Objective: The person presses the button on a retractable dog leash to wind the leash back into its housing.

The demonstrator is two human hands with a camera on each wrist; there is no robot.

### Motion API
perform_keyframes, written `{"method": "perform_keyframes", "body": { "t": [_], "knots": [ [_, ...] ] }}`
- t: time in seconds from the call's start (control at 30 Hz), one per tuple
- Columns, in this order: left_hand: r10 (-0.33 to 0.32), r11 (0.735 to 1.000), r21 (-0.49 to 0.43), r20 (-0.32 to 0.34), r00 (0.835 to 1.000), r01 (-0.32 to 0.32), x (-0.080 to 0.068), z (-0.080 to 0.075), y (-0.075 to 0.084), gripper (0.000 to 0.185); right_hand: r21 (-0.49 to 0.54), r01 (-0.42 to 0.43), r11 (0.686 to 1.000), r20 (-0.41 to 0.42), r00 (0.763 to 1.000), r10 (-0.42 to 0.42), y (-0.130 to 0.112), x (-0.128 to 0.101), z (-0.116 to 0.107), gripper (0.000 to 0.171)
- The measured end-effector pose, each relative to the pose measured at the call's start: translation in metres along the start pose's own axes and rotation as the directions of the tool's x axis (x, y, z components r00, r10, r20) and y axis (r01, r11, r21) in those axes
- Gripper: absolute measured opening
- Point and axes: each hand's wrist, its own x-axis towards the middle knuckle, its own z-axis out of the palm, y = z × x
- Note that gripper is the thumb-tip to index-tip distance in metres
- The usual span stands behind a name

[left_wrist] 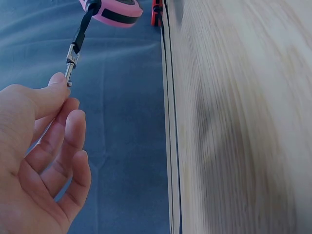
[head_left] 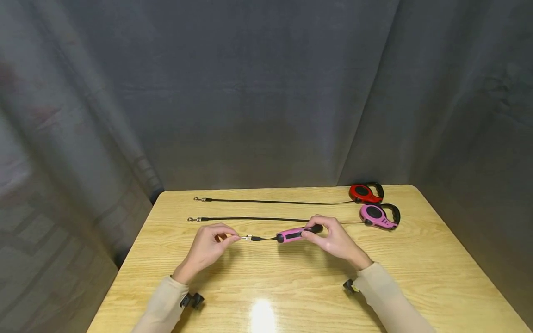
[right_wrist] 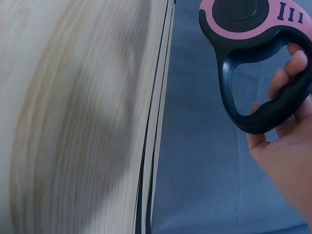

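"What's lost of the leash (head_left: 288,236) in the right hand (head_left: 333,238)?"

"In the head view, fingers cover part of its handle (head_left: 317,228); both wrist views crop it at the top edge."

"And the clip (head_left: 249,238)?"

"One end is hidden by the left hand (head_left: 210,245) in the head view; that hand also hits its own wrist view's left edge; behind the right hand, a stretch of strap (head_left: 250,218) vanishes; both sleeves (head_left: 162,303) run off below."

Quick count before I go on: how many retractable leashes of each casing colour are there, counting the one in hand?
Pink: 2, the held pink leash and the tabletop pink leash
Red: 1, the red leash
Total: 3 leashes
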Motion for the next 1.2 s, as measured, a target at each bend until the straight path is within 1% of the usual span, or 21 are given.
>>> {"method": "perform_keyframes", "body": {
  "t": [0.27,0.33,0.47,0.63,0.87,1.2],
  "knots": [
    [0.006,1.0,0.0,0.009,1.0,-0.006,0.001,0.005,0.001,0.002,0.01,0.017,1.0,0.002,1.0,-0.017,-0.001,0.003,0.009,0.009],
    [0.013,1.0,-0.006,0.016,1.0,-0.013,0.002,0.006,0.001,0.006,0.012,0.014,1.0,0.004,1.0,-0.014,-0.002,0.004,0.011,0.009],
    [0.011,1.0,-0.02,0.025,1.0,-0.01,0.002,0.008,0.002,0.007,0.022,0.006,1.0,0.013,1.0,-0.007,-0.004,0.006,0.015,0.008],
    [0.006,1.0,-0.017,0.028,1.0,-0.005,0.003,0.009,0.002,0.011,0.025,0.001,1.0,0.017,1.0,-0.002,-0.007,0.01,0.019,0.01],
    [0.016,1.0,-0.017,0.028,0.999,-0.016,0.003,0.011,0.003,0.007,0.022,-0.003,1.0,0.021,1.0,0.002,-0.007,0.011,0.022,0.009],
    [-0.02,1.0,-0.008,0.034,0.999,0.02,0.003,0.013,0.002,0.007,0.018,-0.008,1.0,0.012,1.0,0.007,-0.007,0.012,0.026,0.01]
  ]
}}
